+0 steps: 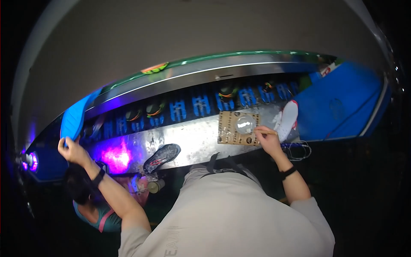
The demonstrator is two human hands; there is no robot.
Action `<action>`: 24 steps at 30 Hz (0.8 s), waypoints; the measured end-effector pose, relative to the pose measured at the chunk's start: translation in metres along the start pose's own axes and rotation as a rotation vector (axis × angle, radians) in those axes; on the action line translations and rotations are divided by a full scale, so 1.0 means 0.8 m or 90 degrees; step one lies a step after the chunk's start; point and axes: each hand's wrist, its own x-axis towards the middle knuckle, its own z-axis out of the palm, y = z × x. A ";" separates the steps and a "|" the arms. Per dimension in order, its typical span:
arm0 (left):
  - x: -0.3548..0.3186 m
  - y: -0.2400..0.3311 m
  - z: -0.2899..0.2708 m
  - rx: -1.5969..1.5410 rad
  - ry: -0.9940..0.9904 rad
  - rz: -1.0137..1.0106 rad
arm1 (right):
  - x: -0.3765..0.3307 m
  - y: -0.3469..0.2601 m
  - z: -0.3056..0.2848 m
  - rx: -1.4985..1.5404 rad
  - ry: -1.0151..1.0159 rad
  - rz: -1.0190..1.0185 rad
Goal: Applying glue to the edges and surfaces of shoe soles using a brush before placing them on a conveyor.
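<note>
At the far left my left hand (73, 152) is raised, its fingers closed at the lower end of a blue flap (76, 118) that hangs over the end of the line. My right hand (269, 139) pinches a thin, light-brown stick-like handle (260, 132), whose other end points at a round, clear dish (245, 124). The dish sits on a printed brown cardboard piece (227, 133) on the metal ledge. Just beyond my right hand lies a white shoe (289, 115) with a red-pink edge, tilted with its pale sole showing. A dark shoe sole (162, 157) rests on the ledge left of centre.
Behind the metal ledge (192, 139) runs a row of blue holders (201, 105), several carrying dark shoe parts. A blue panel (342, 103) closes the right end. Cables (299, 150) hang by the ledge's right end. Another person (92, 201) is close at lower left, beside a container (156, 186).
</note>
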 end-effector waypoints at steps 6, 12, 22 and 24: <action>-0.158 0.189 0.002 -0.210 -0.283 -0.256 | 0.036 0.020 0.009 -0.173 -0.038 -0.027; -0.281 0.219 -0.026 -0.456 -0.606 -0.764 | 0.047 0.060 0.024 -0.194 -0.032 -0.047; -0.405 0.285 -0.069 -0.758 -0.932 -0.974 | 0.027 0.064 -0.016 0.018 0.003 -0.074; -0.406 0.288 -0.059 -0.725 -0.889 -0.982 | 0.028 0.047 -0.017 0.011 0.023 -0.065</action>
